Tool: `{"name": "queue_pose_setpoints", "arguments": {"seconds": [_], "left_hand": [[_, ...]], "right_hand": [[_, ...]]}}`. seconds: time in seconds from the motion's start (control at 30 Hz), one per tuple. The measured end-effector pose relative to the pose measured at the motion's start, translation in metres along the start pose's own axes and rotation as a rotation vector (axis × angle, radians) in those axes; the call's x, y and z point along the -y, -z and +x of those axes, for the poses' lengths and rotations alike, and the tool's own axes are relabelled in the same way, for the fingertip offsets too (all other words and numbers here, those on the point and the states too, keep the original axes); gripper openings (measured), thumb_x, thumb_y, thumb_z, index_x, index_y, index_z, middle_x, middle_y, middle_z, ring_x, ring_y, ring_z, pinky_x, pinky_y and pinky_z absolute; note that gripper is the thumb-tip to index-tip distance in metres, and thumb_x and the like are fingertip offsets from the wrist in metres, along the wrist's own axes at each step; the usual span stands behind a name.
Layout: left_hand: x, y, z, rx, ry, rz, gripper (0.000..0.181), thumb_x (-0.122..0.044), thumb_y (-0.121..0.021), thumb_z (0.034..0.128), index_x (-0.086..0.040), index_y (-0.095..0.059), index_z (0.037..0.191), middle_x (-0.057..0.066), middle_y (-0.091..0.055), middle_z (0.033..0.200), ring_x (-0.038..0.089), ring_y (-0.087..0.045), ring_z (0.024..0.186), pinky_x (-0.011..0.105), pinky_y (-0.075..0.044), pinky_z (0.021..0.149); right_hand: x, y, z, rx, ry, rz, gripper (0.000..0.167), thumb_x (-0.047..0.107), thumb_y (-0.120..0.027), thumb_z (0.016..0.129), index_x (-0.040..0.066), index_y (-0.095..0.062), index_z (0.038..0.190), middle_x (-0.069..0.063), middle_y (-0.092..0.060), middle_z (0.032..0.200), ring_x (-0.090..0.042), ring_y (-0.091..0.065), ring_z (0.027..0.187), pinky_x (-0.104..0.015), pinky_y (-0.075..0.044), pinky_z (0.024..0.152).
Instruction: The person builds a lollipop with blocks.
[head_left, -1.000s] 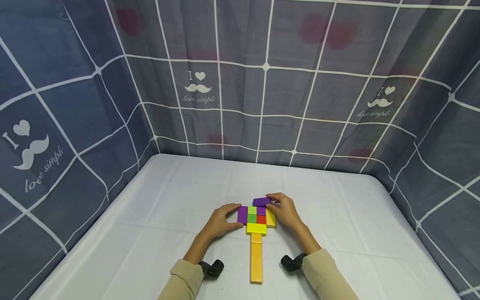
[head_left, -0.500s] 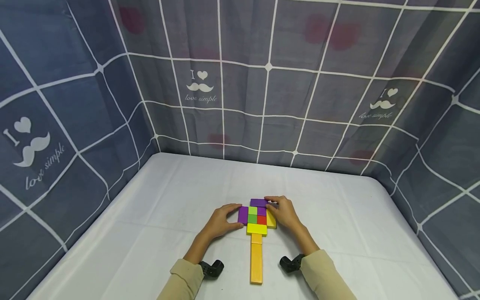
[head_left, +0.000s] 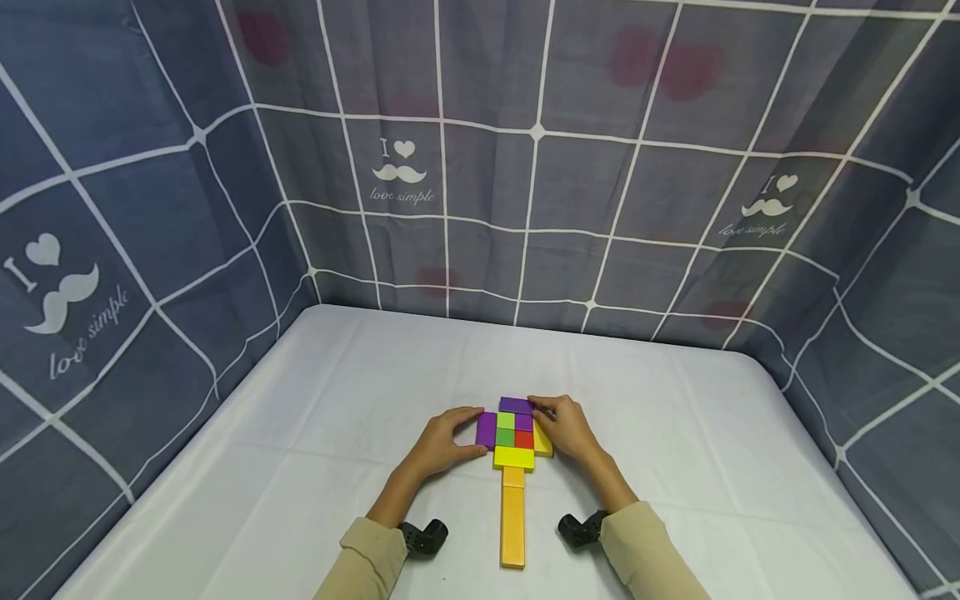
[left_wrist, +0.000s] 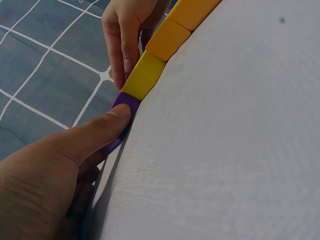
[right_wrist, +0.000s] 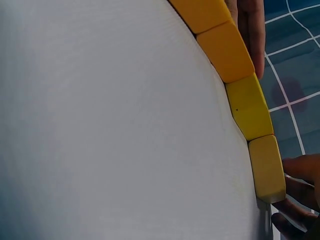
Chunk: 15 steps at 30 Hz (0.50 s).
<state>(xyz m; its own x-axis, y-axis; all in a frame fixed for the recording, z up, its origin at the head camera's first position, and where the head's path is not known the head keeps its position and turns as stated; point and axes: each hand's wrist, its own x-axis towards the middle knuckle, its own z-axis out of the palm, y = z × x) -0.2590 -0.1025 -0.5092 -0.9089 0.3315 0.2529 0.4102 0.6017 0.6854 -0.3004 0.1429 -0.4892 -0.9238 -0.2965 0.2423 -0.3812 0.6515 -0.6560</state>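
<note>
In the head view my left hand (head_left: pixel 438 443) holds the upright purple block (head_left: pixel 486 430) at the left side, thumb at its near end and fingers at its far end. In the left wrist view the thumb (left_wrist: pixel 117 112) presses that purple block's end. My right hand (head_left: pixel 567 427) pinches the right end of the upper purple block (head_left: pixel 515 405), which lies across the top. Between them sit light green (head_left: pixel 506 421), green (head_left: pixel 505 437), red (head_left: pixel 523 439) and small purple (head_left: pixel 523 422) blocks. The right hand partly covers a yellow block (head_left: pixel 543 443).
Below, a bright yellow block (head_left: pixel 513 458) lies crosswise, with a short orange block (head_left: pixel 513 477) and a long orange block (head_left: pixel 513 527) in line toward me. All lie on a white-covered table (head_left: pixel 360 375). A grey checked curtain (head_left: pixel 480 175) encloses it.
The upper purple block has shifted left and straightened from a slant, now lying flush along the top of the light green and small purple blocks. The left hand has stayed put.
</note>
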Motion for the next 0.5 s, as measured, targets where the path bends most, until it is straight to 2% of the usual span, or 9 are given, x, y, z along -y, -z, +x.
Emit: {"name": "queue_pose_setpoints", "arguments": {"seconds": [0.5], "left_hand": [[-0.0025, -0.0002, -0.0009, 0.001, 0.022, 0.003, 0.065, -0.036, -0.076, 0.0746, -0.01, -0.053, 0.13, 0.009, -0.053, 0.129, 0.026, -0.045, 0.123, 0.043, -0.036, 0.102]], "right_hand": [[-0.0008, -0.0018, -0.0024, -0.004, 0.032, -0.004, 0.028, 0.005, -0.061, 0.087, 0.005, -0.065, 0.115, -0.011, -0.065, 0.11, -0.028, -0.057, 0.108, -0.047, -0.044, 0.093]]}}
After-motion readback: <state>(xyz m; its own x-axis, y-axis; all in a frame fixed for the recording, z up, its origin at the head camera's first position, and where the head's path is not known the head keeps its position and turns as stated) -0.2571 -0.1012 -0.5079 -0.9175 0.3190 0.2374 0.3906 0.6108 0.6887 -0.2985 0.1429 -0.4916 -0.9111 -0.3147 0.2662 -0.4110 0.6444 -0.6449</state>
